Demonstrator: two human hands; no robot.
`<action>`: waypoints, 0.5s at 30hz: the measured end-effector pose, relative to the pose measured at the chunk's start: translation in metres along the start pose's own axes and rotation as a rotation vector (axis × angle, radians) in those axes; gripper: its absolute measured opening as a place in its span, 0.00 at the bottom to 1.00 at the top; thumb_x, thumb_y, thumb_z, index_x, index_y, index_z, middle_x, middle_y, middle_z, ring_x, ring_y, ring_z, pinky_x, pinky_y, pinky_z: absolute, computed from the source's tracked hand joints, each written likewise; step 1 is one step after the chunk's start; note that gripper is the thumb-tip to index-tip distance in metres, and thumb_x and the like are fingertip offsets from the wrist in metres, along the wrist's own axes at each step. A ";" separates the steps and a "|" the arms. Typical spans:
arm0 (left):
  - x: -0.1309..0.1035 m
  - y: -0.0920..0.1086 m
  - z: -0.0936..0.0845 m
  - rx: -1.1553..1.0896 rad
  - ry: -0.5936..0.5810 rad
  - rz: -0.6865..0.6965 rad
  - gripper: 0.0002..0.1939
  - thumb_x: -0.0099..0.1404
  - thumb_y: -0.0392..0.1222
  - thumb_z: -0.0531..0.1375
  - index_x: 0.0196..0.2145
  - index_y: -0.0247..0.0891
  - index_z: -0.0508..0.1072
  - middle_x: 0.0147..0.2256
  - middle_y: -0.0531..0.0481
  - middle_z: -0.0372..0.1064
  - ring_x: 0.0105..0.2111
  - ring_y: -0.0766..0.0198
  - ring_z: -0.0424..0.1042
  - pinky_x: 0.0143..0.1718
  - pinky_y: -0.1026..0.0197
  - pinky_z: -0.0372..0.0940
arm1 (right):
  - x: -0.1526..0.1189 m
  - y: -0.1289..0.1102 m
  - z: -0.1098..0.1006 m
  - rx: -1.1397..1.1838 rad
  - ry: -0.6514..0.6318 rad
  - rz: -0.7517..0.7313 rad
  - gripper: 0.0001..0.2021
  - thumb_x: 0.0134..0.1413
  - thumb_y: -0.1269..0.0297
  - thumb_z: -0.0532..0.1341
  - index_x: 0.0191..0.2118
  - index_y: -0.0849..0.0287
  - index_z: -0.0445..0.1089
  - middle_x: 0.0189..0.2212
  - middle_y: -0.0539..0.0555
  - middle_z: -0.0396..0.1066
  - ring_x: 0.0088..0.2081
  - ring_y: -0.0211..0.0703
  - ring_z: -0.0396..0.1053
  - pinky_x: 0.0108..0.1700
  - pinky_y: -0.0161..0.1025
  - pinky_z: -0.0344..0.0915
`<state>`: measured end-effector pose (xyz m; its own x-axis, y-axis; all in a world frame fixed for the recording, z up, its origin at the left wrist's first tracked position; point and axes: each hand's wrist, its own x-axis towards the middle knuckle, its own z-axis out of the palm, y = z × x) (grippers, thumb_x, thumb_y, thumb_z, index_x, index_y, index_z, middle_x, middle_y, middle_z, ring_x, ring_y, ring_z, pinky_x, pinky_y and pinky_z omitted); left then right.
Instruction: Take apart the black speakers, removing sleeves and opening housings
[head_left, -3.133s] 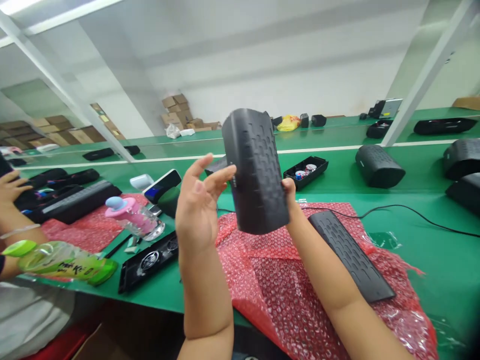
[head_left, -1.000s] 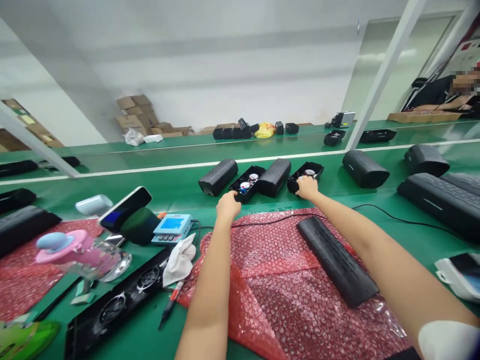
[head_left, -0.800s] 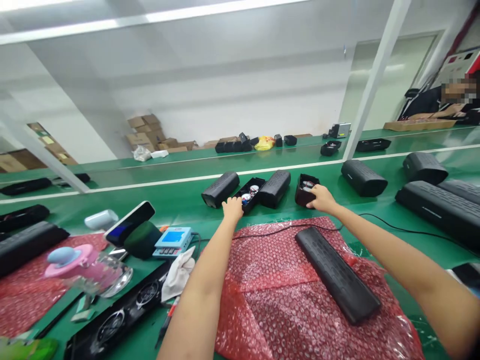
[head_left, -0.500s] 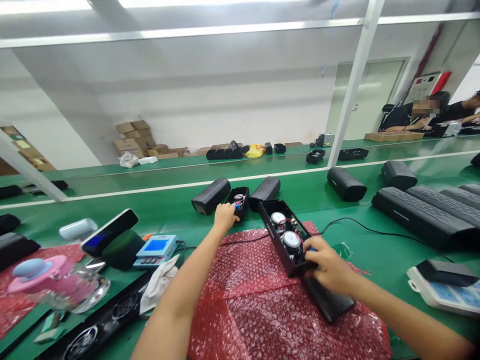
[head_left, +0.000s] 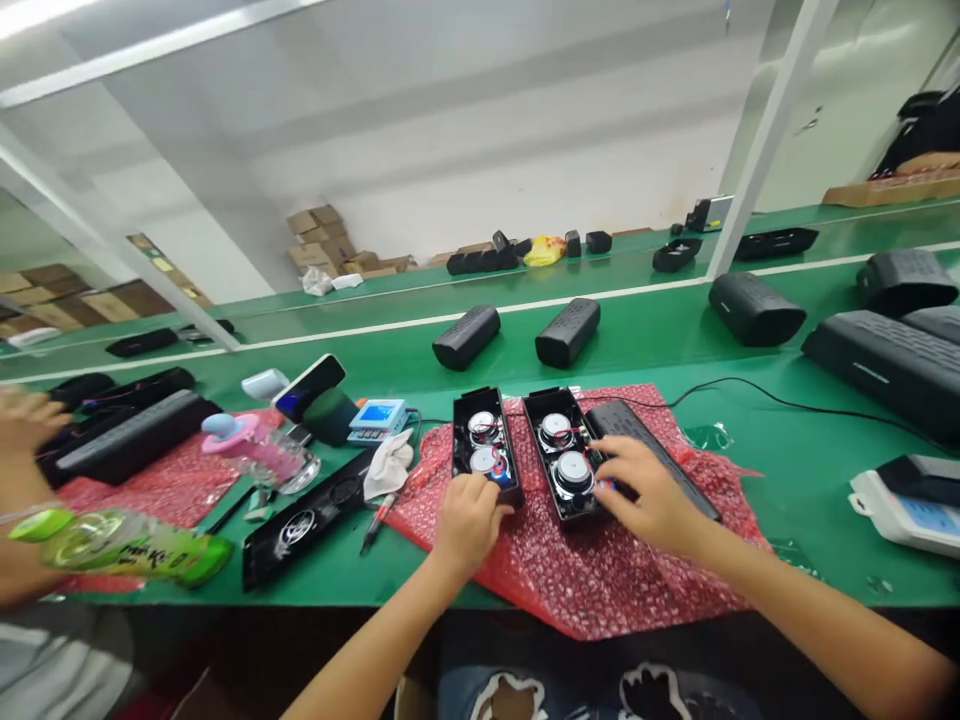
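Two open black speaker housings lie side by side on red bubble wrap point(head_left: 540, 575). Each shows two round drivers and red wires inside. My left hand point(head_left: 471, 520) is closed over the near end of the left speaker housing point(head_left: 459, 440), beside a small blue part. At the right speaker housing point(head_left: 546, 465), my right hand point(head_left: 645, 490) grips the near right edge, thumb and fingertips against it; the fingertips are partly hidden. A black perforated cover point(head_left: 664, 455) lies just right of that housing, partly under my right hand.
Closed black speakers point(head_left: 466, 337) stand farther back, with larger ones point(head_left: 885, 365) at right. Left are a blue-screened device point(head_left: 379, 418), a white cloth point(head_left: 388, 465), a black panel point(head_left: 307, 525), a pink-lidded jar point(head_left: 259, 455) and a green bottle point(head_left: 124, 545). Another person's hand point(head_left: 30, 430) is at far left.
The left speaker housing has come nearer, onto the bubble wrap, with my left hand. The right one has been set down upright alongside it. The view has tilted down and shifted left.
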<state>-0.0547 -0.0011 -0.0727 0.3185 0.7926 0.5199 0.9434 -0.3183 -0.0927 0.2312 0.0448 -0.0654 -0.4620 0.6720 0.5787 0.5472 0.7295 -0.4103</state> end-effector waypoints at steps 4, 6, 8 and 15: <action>-0.012 0.007 0.012 -0.061 -0.053 0.046 0.06 0.61 0.37 0.64 0.27 0.39 0.72 0.29 0.47 0.69 0.34 0.55 0.67 0.45 0.51 0.64 | 0.002 0.034 -0.013 -0.242 -0.134 0.377 0.14 0.58 0.63 0.56 0.46 0.64 0.71 0.48 0.67 0.70 0.52 0.58 0.68 0.56 0.54 0.63; -0.013 0.002 0.013 -0.095 -0.078 0.071 0.05 0.61 0.40 0.64 0.30 0.39 0.72 0.32 0.46 0.70 0.37 0.55 0.68 0.51 0.50 0.63 | -0.004 0.046 -0.011 -0.332 -0.278 0.522 0.25 0.56 0.57 0.59 0.55 0.68 0.67 0.48 0.71 0.68 0.51 0.63 0.68 0.52 0.55 0.65; -0.013 -0.009 0.011 -0.173 -0.086 0.069 0.08 0.61 0.45 0.64 0.34 0.39 0.73 0.39 0.43 0.71 0.42 0.54 0.69 0.52 0.51 0.64 | -0.010 0.050 -0.007 -0.377 -0.363 0.605 0.37 0.51 0.49 0.62 0.62 0.69 0.60 0.50 0.75 0.66 0.52 0.69 0.67 0.49 0.56 0.66; -0.007 -0.078 0.018 -0.569 -0.153 -0.463 0.25 0.71 0.43 0.40 0.62 0.31 0.54 0.60 0.32 0.61 0.61 0.56 0.61 0.63 0.50 0.57 | 0.011 0.052 -0.019 -0.035 -0.269 0.858 0.46 0.36 0.56 0.70 0.64 0.64 0.59 0.55 0.71 0.66 0.55 0.69 0.65 0.56 0.57 0.60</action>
<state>-0.1291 0.0278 -0.0845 -0.0515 0.9611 0.2713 0.8040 -0.1213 0.5822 0.2683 0.0877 -0.0671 -0.0299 0.9942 -0.1033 0.7979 -0.0385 -0.6015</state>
